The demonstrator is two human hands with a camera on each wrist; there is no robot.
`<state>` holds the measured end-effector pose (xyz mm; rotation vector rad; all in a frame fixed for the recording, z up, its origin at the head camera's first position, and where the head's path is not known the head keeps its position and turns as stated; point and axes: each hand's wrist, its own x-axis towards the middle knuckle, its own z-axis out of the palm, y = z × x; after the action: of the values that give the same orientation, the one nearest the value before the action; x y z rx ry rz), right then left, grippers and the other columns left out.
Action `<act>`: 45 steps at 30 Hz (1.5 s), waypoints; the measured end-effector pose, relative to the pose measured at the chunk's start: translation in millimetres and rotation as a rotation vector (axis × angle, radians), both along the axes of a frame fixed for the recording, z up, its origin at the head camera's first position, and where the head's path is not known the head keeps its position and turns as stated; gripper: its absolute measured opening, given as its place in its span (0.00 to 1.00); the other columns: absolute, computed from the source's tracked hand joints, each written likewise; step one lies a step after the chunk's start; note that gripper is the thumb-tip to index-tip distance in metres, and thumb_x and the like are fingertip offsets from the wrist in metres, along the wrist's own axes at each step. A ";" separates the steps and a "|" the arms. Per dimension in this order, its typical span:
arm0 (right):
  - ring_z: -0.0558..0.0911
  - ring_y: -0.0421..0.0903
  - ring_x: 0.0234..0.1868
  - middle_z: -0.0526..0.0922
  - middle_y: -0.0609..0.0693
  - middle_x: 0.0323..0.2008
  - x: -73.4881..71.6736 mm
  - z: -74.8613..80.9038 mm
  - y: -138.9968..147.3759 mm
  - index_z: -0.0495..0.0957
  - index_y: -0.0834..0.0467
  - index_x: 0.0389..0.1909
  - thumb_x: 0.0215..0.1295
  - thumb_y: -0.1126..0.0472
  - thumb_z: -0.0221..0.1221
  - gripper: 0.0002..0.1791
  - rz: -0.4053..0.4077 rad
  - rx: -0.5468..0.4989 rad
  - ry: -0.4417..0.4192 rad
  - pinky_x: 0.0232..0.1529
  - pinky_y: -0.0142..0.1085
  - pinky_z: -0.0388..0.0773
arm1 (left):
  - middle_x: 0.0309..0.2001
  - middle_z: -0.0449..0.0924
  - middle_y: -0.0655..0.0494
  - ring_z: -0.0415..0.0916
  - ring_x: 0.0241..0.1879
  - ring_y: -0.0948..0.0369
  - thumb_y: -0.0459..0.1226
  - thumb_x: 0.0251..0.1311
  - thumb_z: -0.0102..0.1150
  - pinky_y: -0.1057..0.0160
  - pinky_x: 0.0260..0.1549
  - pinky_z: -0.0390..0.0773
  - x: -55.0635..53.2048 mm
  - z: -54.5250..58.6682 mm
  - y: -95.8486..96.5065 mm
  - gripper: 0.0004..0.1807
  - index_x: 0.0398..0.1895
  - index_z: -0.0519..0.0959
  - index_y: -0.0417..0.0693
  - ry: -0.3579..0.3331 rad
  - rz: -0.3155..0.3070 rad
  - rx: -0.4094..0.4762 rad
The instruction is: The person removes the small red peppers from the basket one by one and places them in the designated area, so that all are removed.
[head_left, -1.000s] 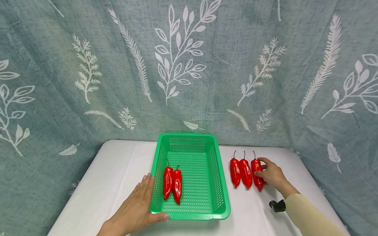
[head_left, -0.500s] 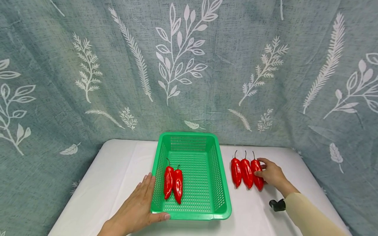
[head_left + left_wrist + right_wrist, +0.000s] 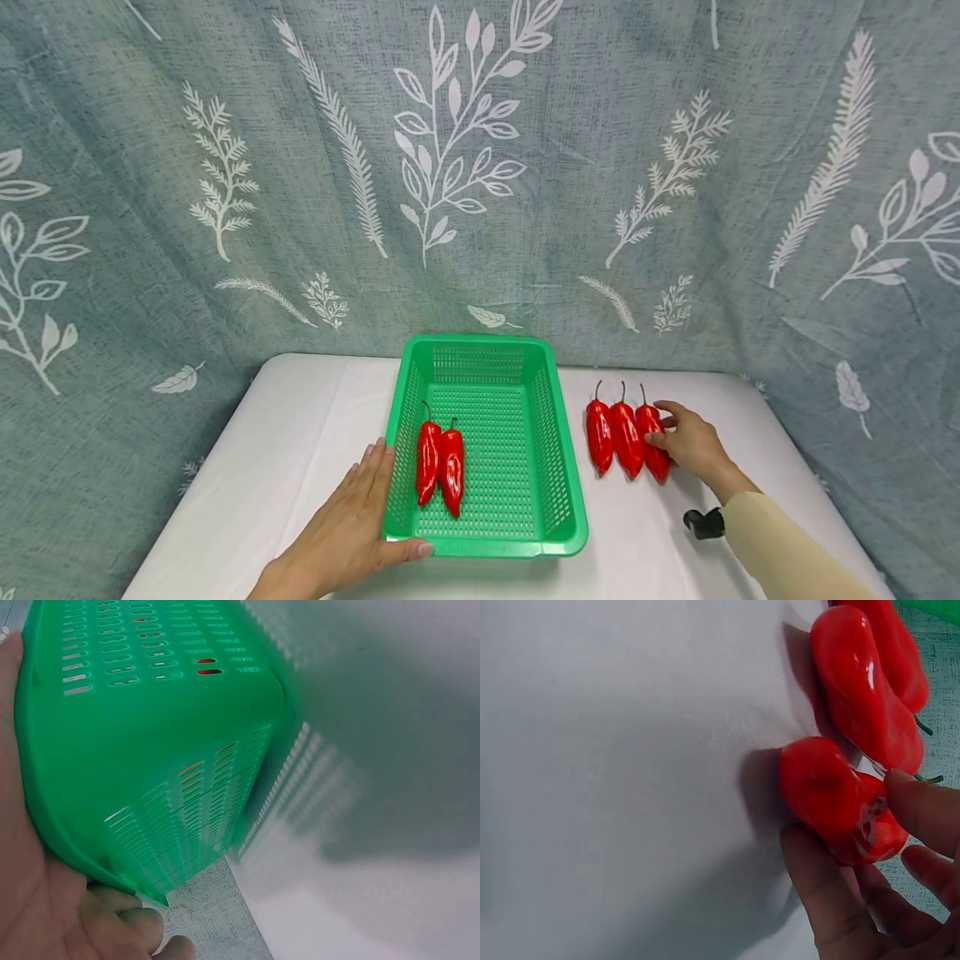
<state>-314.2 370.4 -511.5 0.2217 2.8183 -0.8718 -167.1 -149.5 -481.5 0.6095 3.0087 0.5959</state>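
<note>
My left hand rests on the front left corner of a green perforated basket, its fingers along the left rim and thumb over the front rim. In the left wrist view, the basket wall fills the upper left beside the palm. Two glossy red peppers with stems, one left of the other, lie inside. My right hand holds the rightmost red pepper between thumb and fingers; the right wrist view shows that pepper close up. Left of it lie two more peppers, one beside another.
A white cloth covers the table. Grey-green curtain with white leaf prints stands behind and at both sides. Near the right sleeve hangs a small black object.
The rightmost pepper has shifted slightly left with my right hand on it, narrowing the gap to the middle one. My left hand keeps its place on the basket.
</note>
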 end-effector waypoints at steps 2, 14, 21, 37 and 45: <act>0.85 0.60 0.50 0.73 0.77 0.65 0.5 0.2 0.3 0.62 0.66 0.77 0.69 0.56 0.69 0.41 -0.005 -0.009 -0.001 0.39 0.43 0.88 | 0.84 0.48 0.34 0.47 0.84 0.40 0.82 0.53 0.50 0.39 0.78 0.59 0.1 -0.2 0.0 0.74 0.83 0.50 0.30 0.003 0.000 -0.001; 0.77 0.70 0.62 0.72 0.75 0.67 4.4 9.4 -1.4 0.63 0.65 0.77 0.70 0.54 0.68 0.41 -0.007 0.050 0.022 0.54 0.59 0.84 | 0.84 0.48 0.36 0.47 0.84 0.41 0.82 0.52 0.49 0.40 0.79 0.59 0.4 0.2 0.6 0.74 0.83 0.50 0.31 -0.002 0.008 0.001; 0.74 0.71 0.66 0.72 0.73 0.68 9.7 19.2 -7.7 0.62 0.63 0.78 0.71 0.54 0.66 0.41 0.006 0.064 0.072 0.55 0.61 0.84 | 0.84 0.47 0.36 0.46 0.84 0.42 0.82 0.52 0.52 0.41 0.79 0.57 0.1 1.1 0.7 0.74 0.83 0.50 0.31 -0.011 0.012 -0.001; 0.80 0.67 0.61 0.78 0.70 0.64 23.4 71.0 -64.4 0.66 0.65 0.76 0.72 0.56 0.65 0.36 0.137 0.013 0.272 0.55 0.59 0.84 | 0.83 0.50 0.31 0.48 0.83 0.38 0.81 0.54 0.51 0.38 0.79 0.57 -0.6 7.6 1.6 0.73 0.81 0.53 0.27 0.030 -0.016 -0.049; 0.81 0.64 0.61 0.79 0.66 0.64 29.2 104.4 -113.8 0.68 0.63 0.76 0.74 0.55 0.64 0.34 0.227 -0.050 0.339 0.56 0.58 0.84 | 0.81 0.51 0.28 0.50 0.82 0.35 0.81 0.52 0.55 0.35 0.78 0.57 -2.6 12.2 2.6 0.74 0.80 0.55 0.25 0.025 -0.017 -0.051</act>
<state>-285.0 256.6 -407.2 -0.2751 3.0376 -1.0057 -169.7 -146.9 -469.3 0.6440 3.0276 0.5122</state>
